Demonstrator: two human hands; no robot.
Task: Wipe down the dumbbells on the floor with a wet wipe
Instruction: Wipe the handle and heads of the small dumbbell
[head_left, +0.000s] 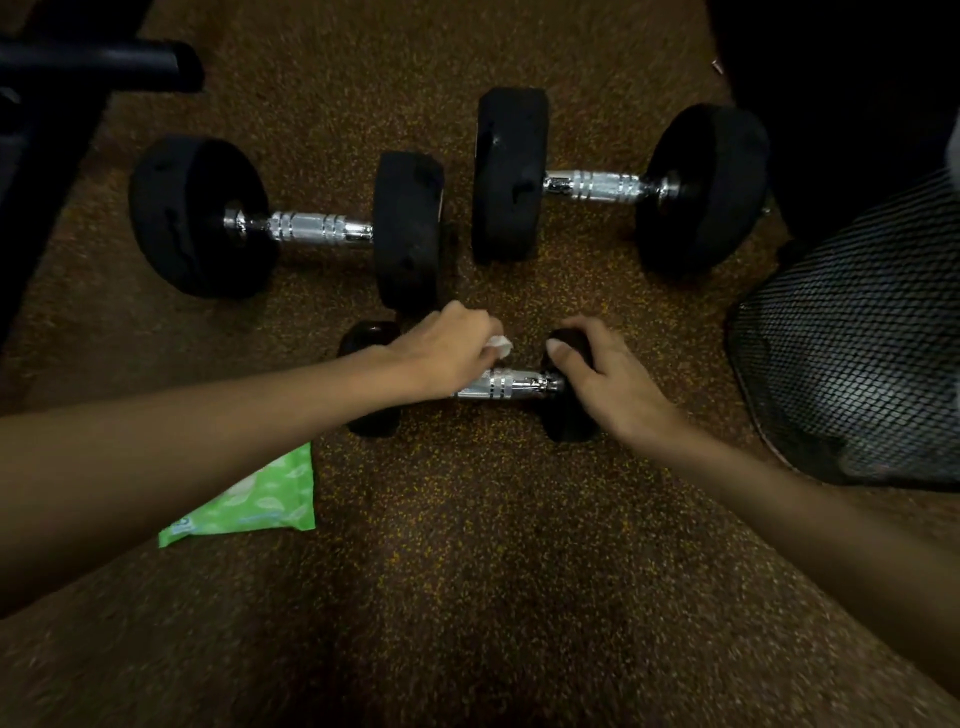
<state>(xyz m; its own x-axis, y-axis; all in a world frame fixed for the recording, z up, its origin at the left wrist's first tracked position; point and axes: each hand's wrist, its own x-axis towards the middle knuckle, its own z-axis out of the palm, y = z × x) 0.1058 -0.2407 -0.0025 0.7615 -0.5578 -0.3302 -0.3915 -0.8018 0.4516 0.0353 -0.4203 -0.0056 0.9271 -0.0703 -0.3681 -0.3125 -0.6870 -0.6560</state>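
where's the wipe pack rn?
Head view, lower left: the green wipe pack lies flat on the floor, left of the small dumbbell and nearer the person than it is.

Small dumbbell's glossy chrome metal handle (511, 383) (ridged rings), matt black rubber-looking heads (569, 423); rough speckled brown floor (467, 545); glossy green plastic wipe pack (260, 501).
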